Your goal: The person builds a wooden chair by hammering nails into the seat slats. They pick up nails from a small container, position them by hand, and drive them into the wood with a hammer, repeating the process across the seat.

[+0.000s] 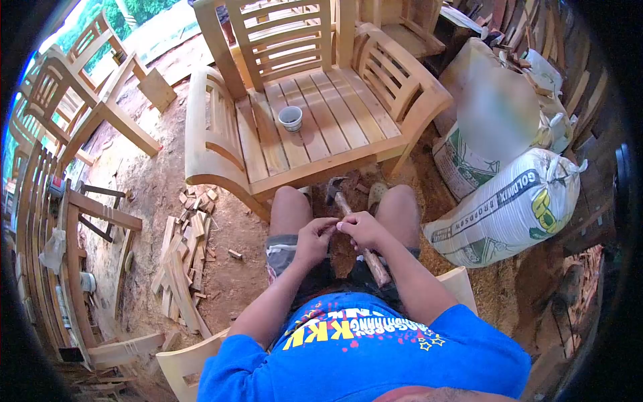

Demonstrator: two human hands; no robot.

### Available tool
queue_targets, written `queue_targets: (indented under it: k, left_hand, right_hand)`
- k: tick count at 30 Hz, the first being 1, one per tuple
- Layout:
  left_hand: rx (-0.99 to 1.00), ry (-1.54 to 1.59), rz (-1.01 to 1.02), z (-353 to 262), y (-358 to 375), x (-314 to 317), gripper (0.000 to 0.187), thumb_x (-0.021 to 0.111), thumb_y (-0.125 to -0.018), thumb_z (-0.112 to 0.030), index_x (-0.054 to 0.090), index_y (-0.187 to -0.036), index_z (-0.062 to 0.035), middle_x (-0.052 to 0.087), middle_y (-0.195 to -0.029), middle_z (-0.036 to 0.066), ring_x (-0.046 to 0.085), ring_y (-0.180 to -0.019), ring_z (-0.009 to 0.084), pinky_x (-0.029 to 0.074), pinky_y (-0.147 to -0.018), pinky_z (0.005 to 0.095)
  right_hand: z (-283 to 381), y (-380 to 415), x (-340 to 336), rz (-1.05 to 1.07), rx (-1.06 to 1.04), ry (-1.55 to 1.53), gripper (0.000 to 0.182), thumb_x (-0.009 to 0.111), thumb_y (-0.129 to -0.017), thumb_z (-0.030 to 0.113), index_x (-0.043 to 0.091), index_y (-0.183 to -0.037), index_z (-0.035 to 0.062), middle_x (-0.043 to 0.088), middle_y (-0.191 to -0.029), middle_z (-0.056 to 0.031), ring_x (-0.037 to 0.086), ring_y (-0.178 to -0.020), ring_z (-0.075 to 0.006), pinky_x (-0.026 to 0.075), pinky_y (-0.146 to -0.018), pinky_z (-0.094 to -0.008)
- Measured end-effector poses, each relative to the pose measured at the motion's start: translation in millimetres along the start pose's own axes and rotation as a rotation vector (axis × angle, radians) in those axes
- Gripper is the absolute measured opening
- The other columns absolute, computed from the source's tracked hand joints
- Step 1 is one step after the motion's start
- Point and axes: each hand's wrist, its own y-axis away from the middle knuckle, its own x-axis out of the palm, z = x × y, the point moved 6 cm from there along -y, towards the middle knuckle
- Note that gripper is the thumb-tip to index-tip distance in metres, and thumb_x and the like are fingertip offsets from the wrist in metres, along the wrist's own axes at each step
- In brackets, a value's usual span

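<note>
My left hand [316, 239] is closed in a pinch above my lap, its fingertips meeting those of my right hand. Whatever small thing lies between them is too small to make out. My right hand [365, 231] is closed over the wooden handle of a hammer [342, 203]. The hammer's metal head points away from me between my knees, and the handle's end comes out below my wrist. Just beyond my knees stands a slatted wooden armchair [315, 110], with a small white cup [290, 118] on its seat.
Stuffed white sacks [509, 208] stand to the right. Wood offcuts [184, 261] lie piled on the dirt floor at left. Further left are wooden chair frames [114, 127] and a long slatted piece [40, 241]. Pale wooden armrests [459, 288] flank my body.
</note>
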Motion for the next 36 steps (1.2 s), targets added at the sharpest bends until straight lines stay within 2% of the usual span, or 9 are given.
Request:
queue_targets:
  k: [2, 5, 10, 13, 15, 21, 23, 27, 36]
  left_hand:
    - [0.25, -0.286, -0.029, -33.0, 3.9, 2.2, 0.013, 0.07, -0.093, -0.006, 0.077, -0.103, -0.0053, 0.075, -0.105, 0.014, 0.072, -0.099, 0.0288, 0.057, -0.088, 0.0382]
    - [0.235, -0.574, 0.066, -44.8, -15.8, 6.6, 0.018, 0.069, -0.09, -0.004, 0.077, -0.106, -0.0069, 0.075, -0.108, 0.015, 0.072, -0.103, 0.0321, 0.057, -0.089, 0.0391]
    - [-0.044, -0.504, 0.03, -36.6, -111.6, -6.8, 0.018, 0.063, -0.099, -0.015, 0.073, -0.112, -0.0085, 0.073, -0.099, 0.014, 0.07, -0.091, 0.0356, 0.056, -0.084, 0.0451]
    - [0.053, -0.147, -0.14, 18.1, -245.8, -13.4, 0.018, 0.06, -0.102, -0.015, 0.069, -0.113, -0.0038, 0.071, -0.092, 0.011, 0.069, -0.083, 0.0231, 0.055, -0.076, 0.0368]
    - [0.025, -0.283, -0.189, 4.7, -353.4, -13.0, 0.016, 0.06, -0.104, -0.013, 0.065, -0.113, -0.0015, 0.069, -0.089, 0.007, 0.066, -0.083, 0.0138, 0.052, -0.073, 0.0306]
    - [0.001, 0.184, -0.429, 89.4, -632.6, 20.2, 0.018, 0.056, -0.106, -0.013, 0.057, -0.119, -0.0012, 0.072, -0.106, 0.012, 0.069, -0.088, 0.016, 0.055, -0.074, 0.0321]
    - [-0.015, 0.11, -0.353, 153.3, -683.0, 32.5, 0.021, 0.058, -0.104, -0.012, 0.055, -0.124, -0.0052, 0.072, -0.11, 0.012, 0.07, -0.089, 0.0182, 0.052, -0.074, 0.0311]
    - [0.259, -0.606, -0.31, 129.1, -731.9, 61.1, 0.014, 0.063, -0.099, -0.011, 0.068, -0.109, -0.0021, 0.075, -0.108, 0.016, 0.072, -0.099, 0.0309, 0.056, -0.087, 0.0407]
    - [0.004, -0.776, -0.174, 145.1, -849.2, 97.7, 0.035, 0.063, -0.098, -0.033, 0.067, -0.13, -0.0174, 0.075, -0.115, 0.014, 0.072, -0.106, 0.0343, 0.056, -0.091, 0.0453]
  right_hand:
    - [-10.1, -7.6, -4.8, -0.003, -0.044, 0.066, 0.029, 0.068, -0.1, 0.029, 0.075, -0.105, 0.001, 0.067, -0.075, -0.0098, 0.064, -0.06, -0.0177, 0.053, -0.053, -0.0375]
    - [-1.6, -6.4, -17.8, 0.029, 0.041, 0.016, 0.028, 0.072, -0.096, 0.028, 0.076, -0.105, 0.0015, 0.071, -0.082, -0.0117, 0.069, -0.071, -0.0218, 0.057, -0.067, -0.0391]
    - [31.8, -45.7, -68.0, -0.147, -0.252, -0.095, 0.05, 0.076, -0.092, 0.025, 0.061, -0.135, 0.0057, 0.07, -0.107, -0.0158, 0.067, -0.101, -0.0267, 0.053, -0.095, -0.0394]
    - [62.6, -118.2, -127.2, -0.3, -0.359, -0.29, 0.062, 0.075, -0.094, 0.022, 0.047, -0.148, 0.008, 0.065, -0.1, -0.0086, 0.059, -0.078, -0.0166, 0.05, -0.07, -0.0333]
    - [53.2, -164.4, -141.8, -0.266, -0.241, -0.394, 0.064, 0.073, -0.095, 0.021, 0.043, -0.149, 0.0047, 0.063, -0.105, -0.0113, 0.058, -0.082, -0.0182, 0.05, -0.072, -0.0339]
    - [41.3, -257.6, -193.7, -0.299, -0.096, -0.298, 0.059, 0.066, -0.095, 0.02, 0.044, -0.143, -0.0068, 0.069, -0.113, -0.0283, 0.069, -0.109, -0.0392, 0.053, -0.098, -0.0453]
    - [40.6, -271.1, -207.5, -0.351, -0.103, -0.272, 0.059, 0.066, -0.095, 0.018, 0.044, -0.144, -0.0068, 0.067, -0.12, -0.0284, 0.067, -0.116, -0.0385, 0.051, -0.101, -0.0452]
    - [39.7, -296.4, -229.0, -0.329, -0.058, -0.356, 0.06, 0.069, -0.095, 0.014, 0.045, -0.146, -0.0069, 0.064, -0.13, -0.0258, 0.062, -0.125, -0.0332, 0.047, -0.107, -0.0415]
    - [55.6, -312.0, -310.0, -0.377, 0.031, -0.117, 0.058, 0.072, -0.094, 0.018, 0.05, -0.142, -0.0051, 0.071, -0.112, -0.0225, 0.071, -0.104, -0.0349, 0.054, -0.095, -0.0413]
